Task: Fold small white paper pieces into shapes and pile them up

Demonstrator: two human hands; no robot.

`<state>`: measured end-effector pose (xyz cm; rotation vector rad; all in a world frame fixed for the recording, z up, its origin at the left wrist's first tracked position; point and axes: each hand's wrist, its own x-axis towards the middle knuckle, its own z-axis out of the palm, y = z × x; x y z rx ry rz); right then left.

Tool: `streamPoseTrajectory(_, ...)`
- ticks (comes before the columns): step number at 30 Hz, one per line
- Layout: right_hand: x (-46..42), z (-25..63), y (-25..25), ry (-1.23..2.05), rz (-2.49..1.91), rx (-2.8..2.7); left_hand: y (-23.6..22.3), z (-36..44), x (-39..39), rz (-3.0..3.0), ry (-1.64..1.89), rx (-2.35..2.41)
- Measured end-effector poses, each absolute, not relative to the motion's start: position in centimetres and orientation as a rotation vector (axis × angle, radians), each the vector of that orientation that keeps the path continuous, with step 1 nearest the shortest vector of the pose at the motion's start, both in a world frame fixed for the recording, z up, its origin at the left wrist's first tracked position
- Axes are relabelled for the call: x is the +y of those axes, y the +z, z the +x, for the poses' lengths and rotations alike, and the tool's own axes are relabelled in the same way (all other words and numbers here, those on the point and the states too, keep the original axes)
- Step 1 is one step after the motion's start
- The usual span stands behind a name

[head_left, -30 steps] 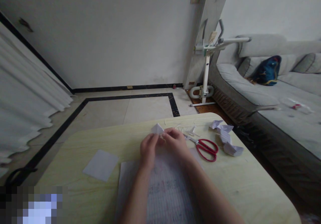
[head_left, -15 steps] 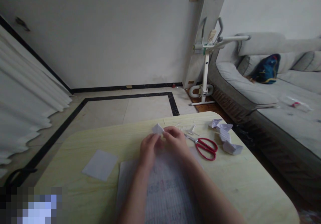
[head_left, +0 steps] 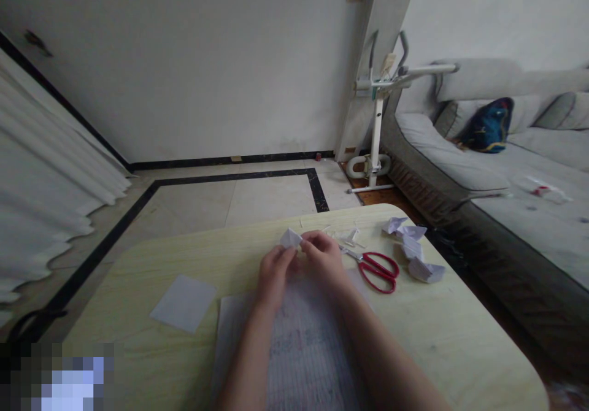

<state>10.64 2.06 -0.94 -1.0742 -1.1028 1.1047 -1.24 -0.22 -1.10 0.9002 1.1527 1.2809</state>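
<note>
Left hand [head_left: 275, 271] and right hand [head_left: 323, 256] are close together over the far edge of the lined sheets [head_left: 307, 362], both w/ fingertips pinched on 1 small folded white paper [head_left: 290, 238]. Its pointed top sticks up past the fingers; its lower part is hidden behind them, so the full shape is unclear. The 2 forearms run in from the near side & cover parts of the sheets, which have handwriting too blurred to read.

Left of the sheets, 1 square paper [head_left: 184, 303] lies flat on the wood-grain table [head_left: 460, 331], well apart from both hands. Right of the right hand: red-handled scissors [head_left: 378, 272], blades angled to the far left, tips near thin white scraps [head_left: 352, 237] on the table's far side. Farther right, a row of folded paper pieces [head_left: 413, 248] sits near the table's right edge.

Beyond the table: white exercise machine [head_left: 377, 132] by the wall, grey sofa [head_left: 464, 165] w/ a blue bag-like item [head_left: 490, 126] at far right, white curtain [head_left: 43, 153] at left.
</note>
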Motion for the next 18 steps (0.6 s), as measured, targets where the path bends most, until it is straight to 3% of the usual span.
streamPoseTrajectory(18,1.75,10.25,-0.54,1.106,-1.156,-1.065,-1.44,-1.06,-0.05,0.934,1.353,1.186)
